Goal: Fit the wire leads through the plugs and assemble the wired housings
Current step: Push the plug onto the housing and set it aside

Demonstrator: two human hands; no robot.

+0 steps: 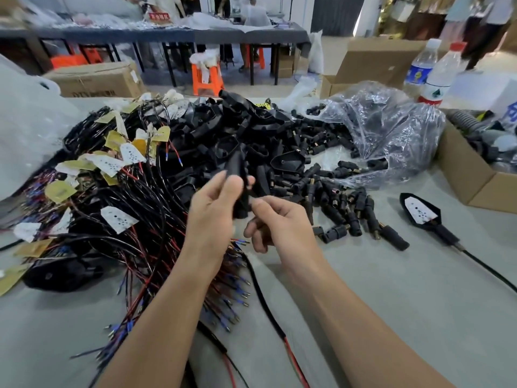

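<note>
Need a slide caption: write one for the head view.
Left hand grips a black housing, right hand at its base, amid heaped wire leads, housings and plugs.

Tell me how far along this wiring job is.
Barely started. Done: one wired housing lies at the right of the table. In hand: the left hand grips a black housing, the right hand at its lower end, grip unclear. Remaining: big heaps of housings, plugs and wire leads.
</note>
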